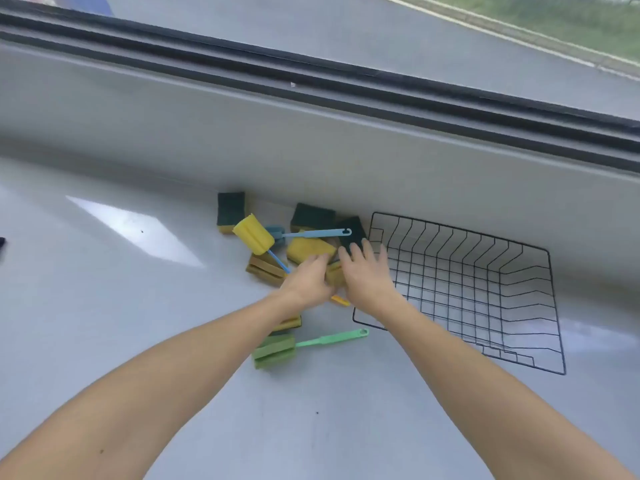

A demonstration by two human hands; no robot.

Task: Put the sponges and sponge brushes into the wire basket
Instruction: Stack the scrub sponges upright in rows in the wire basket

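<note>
Nearest: two bare forearms reaching forward over a pale grey surface point(104, 306).

Green sponge brush point(275, 351), foam head toward the person, green handle pointing right toward the basket, lying alone on the surface just before the pile.

Left hand point(306, 280), palm down on the pile, fingers stretched forward onto a yellow sponge point(310, 249); whether they grip it cannot be told. An orange handle tip point(341, 301) shows below the two hands.

Right hand point(367, 271), palm down, fingers spread and loose, tips resting on a dark green scouring sponge point(351, 233) beside the basket's left rim; no clasp is visible.

Olive sponge point(265, 268), left of the left hand, touching a blue handle.

Yellow foam brush head point(252, 233), tilted, atop the pile's left side.

Light blue brush point(311, 233), handle lying crosswise with a hanging hole at its right end.

Two green-topped, yellow-bottomed sponges point(230, 211) point(311, 216), farthest in the pile, against the low wall.

Black wire basket point(540, 306), right of the pile, holding nothing, none of the sponges inside.

Window sill and dark frame point(346, 95) beyond. No readable writing or brand anywhere.
</note>
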